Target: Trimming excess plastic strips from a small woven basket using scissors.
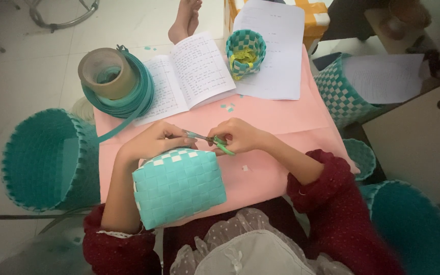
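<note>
Teal woven basket (179, 186) is steadied on the pink counter (291, 119) by the curled left hand (154, 141). Green scissors (215, 141) are gripped tight in the right hand (238, 135), just above it.

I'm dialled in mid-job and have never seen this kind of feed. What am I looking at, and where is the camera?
There is no machine: the one picture comes from a camera on a person's head, looking down at their bare hands. The left hand steadies a teal woven basket on a pink table. The right hand holds green scissors at the basket's rim. Also on the table: an open notebook, a tape roll on coiled teal strap, a small woven cup and a paper sheet.
</note>
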